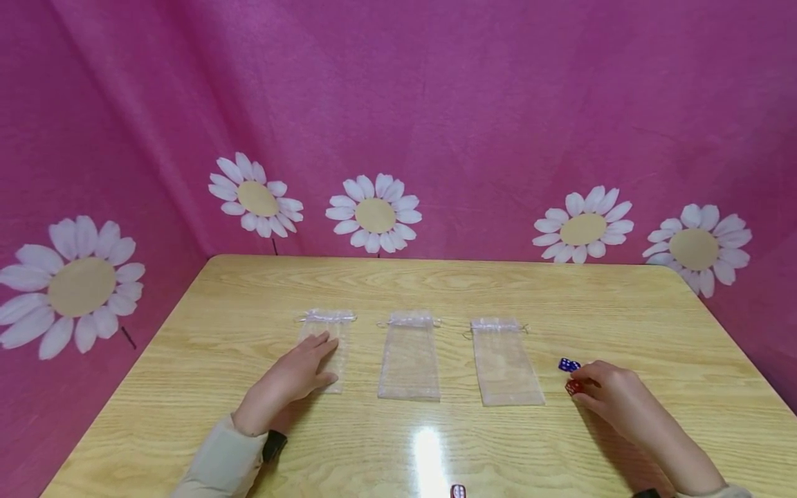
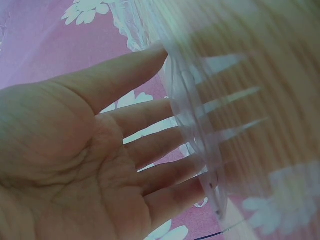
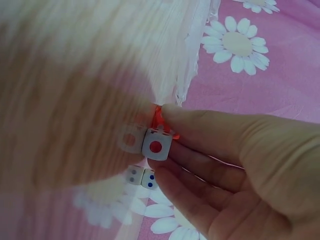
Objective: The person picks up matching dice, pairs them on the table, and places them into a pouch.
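Note:
My left hand [image 1: 299, 370] rests with its fingers extended on the leftmost sheer white drawstring pouch [image 1: 336, 370]. In the left wrist view the fingers [image 2: 165, 142] lie straight at its edge. At the right, my right hand [image 1: 613, 398] pinches a red die [image 1: 573, 387] between thumb and fingers. A blue die [image 1: 568, 364] lies just beyond it on the table. In the right wrist view, a white die face with one red dot [image 3: 156, 146] shows by the fingertips, and a die with blue dots [image 3: 150, 179] sits lower.
Two more sheer pouches lie flat, the middle one [image 1: 409, 360] and the right one [image 1: 507, 363], drawstring ends away from me. Another red die [image 1: 458, 491] shows at the table's near edge. The wooden table [image 1: 349, 456] meets a pink flowered cloth [image 1: 448, 138] behind.

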Motion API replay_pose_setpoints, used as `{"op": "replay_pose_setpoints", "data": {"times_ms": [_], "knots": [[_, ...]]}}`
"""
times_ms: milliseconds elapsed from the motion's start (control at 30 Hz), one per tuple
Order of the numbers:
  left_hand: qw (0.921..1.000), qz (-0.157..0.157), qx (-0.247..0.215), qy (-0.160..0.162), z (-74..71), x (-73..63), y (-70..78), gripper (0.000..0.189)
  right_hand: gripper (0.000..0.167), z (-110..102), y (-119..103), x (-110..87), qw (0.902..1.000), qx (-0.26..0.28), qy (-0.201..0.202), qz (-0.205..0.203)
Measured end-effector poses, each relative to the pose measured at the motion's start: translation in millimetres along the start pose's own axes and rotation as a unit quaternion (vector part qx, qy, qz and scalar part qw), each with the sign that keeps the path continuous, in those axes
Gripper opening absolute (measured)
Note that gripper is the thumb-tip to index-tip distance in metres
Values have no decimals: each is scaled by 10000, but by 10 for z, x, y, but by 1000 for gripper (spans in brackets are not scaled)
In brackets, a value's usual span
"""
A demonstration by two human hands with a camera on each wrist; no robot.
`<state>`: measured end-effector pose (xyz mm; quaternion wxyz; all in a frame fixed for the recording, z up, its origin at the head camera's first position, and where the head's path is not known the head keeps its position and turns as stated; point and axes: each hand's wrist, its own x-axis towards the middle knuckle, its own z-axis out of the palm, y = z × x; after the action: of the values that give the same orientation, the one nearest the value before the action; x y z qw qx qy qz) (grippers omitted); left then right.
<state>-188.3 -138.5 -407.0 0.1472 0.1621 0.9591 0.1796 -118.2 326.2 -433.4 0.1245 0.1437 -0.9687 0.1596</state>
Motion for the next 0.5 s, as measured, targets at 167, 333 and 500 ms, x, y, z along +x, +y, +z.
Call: {"op": "replay_pose_setpoints", "data": {"times_ms": [167, 333, 500], "knots": [[10000, -22, -9, -32, -5, 1, -4, 60, 23, 23, 17, -4, 9999, -53, 111, -86], [10000, -50, -22, -52, 3, 9, -11, 60, 23, 26, 14, -6, 9999, -77, 87, -57], [10000, -7, -78, -36, -4, -5, -8, 59, 19, -8, 2, 12, 9996, 0, -210, 182]]}}
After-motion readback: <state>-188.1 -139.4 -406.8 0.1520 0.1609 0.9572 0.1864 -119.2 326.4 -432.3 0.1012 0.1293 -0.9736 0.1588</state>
